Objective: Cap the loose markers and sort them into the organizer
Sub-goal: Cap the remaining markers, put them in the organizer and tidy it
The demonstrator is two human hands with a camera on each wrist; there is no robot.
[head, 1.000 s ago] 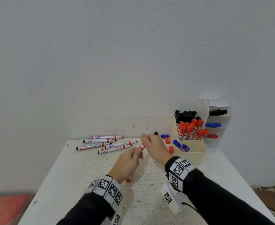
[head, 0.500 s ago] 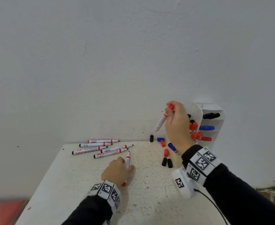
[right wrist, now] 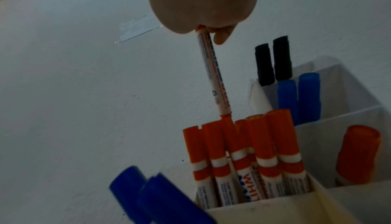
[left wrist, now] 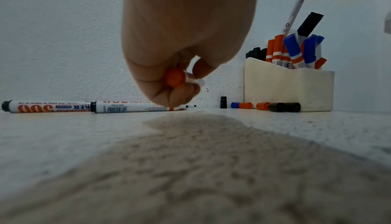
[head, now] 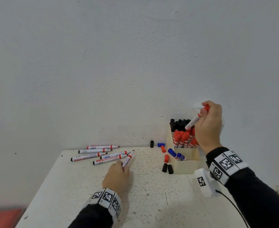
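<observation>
My right hand (head: 204, 111) pinches a capped red marker (head: 195, 119) by its cap end, its lower end just above the red markers (right wrist: 243, 152) standing in the cream organizer (head: 184, 165). In the right wrist view that marker (right wrist: 213, 77) nearly touches the red caps. My left hand (head: 123, 165) rests low on the table and grips an uncapped red marker (head: 128, 159); its red end plug (left wrist: 174, 78) shows between the curled fingers. Several uncapped markers (head: 94, 151) lie at the table's back left.
Loose caps lie left of the organizer: black (head: 151, 143), blue (head: 161, 144), two red (head: 166, 158) and two black (head: 167, 168). Blue markers (head: 176, 155) lean in the front compartment, black ones (head: 179, 124) at the back. A white shelf organizer (right wrist: 338, 103) stands behind.
My right hand has carried the capped red marker from the table's middle up and right to above the organizer. My left hand has dropped to the table with an uncapped marker.
</observation>
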